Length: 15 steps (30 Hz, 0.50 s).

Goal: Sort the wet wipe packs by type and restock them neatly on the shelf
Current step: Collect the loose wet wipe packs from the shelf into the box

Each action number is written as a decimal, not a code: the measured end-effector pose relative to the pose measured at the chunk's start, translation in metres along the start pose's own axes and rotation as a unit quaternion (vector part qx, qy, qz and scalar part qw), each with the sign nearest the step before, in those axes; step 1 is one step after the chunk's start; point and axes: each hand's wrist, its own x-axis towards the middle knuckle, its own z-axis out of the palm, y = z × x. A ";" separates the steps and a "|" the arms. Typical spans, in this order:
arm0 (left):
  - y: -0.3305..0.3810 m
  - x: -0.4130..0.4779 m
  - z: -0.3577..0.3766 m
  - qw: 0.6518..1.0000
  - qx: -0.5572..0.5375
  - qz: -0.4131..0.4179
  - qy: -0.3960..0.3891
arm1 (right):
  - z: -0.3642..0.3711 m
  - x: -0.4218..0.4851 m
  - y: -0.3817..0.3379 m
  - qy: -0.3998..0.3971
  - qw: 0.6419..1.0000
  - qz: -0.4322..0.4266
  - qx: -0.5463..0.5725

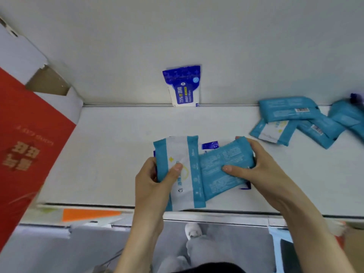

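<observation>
The left hand [151, 180] is gripping the white-faced pack [189, 186], thumb lying on its top and fingers curling round its left edge. The right hand [262, 164] is gripping the teal pack [220, 164], thumb pressing on its printed back and fingers wrapping over its far right end. The teal pack is lying tilted across the right side of the white-faced pack, the two touching and overlapping between the hands. Corners of a blue pack [209, 145] are peeking out from under them, behind and below the right thumb. Whether the held packs are resting on the shelf [118, 144] or hanging just over it cannot be told; the near end of the white-faced pack is reaching the shelf's front lip.

Well behind the hands, an upright pack [184, 85], blue and white, is leaning against the back wall. Off to the right of the right hand, a pile [289, 111] of teal packs is lying loose and overlapping, some showing barcodes. Far left of the left hand, a red box [29, 134] is slanting along the shelf's end. Below the left wrist, an orange tag [88, 214] is sitting on the shelf's front edge, and a pale shoe [193, 230] is showing on the floor between the forearms.
</observation>
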 end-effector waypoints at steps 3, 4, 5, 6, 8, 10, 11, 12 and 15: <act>-0.007 -0.030 -0.004 0.999 -0.012 0.040 0.001 | -0.012 -0.037 0.009 -0.010 1.000 -0.007 -0.004; -0.012 -0.042 -0.006 0.999 -0.013 0.051 -0.010 | -0.015 -0.052 0.015 -0.008 1.000 -0.004 -0.006; -0.017 -0.054 -0.009 0.998 -0.009 0.061 -0.023 | -0.018 -0.069 0.023 -0.002 1.000 -0.002 -0.006; -0.025 -0.068 -0.012 0.997 -0.004 0.066 -0.035 | -0.021 -0.086 0.032 0.007 1.000 -0.002 -0.003; -0.045 -0.098 -0.021 0.997 0.002 0.057 -0.053 | -0.023 -0.125 0.055 0.033 0.999 -0.004 0.010; -0.067 -0.132 -0.032 0.997 -0.003 0.021 -0.068 | -0.024 -0.170 0.082 0.064 0.997 -0.003 0.031; -0.078 -0.150 -0.037 0.997 -0.003 0.000 -0.078 | -0.025 -0.194 0.096 0.077 0.996 0.002 0.043; -0.090 -0.170 -0.044 0.996 -0.004 -0.021 -0.090 | -0.025 -0.219 0.111 0.086 0.995 0.012 0.055; -0.126 -0.225 -0.060 0.989 -0.021 -0.084 -0.117 | -0.027 -0.291 0.150 0.100 0.991 0.044 0.075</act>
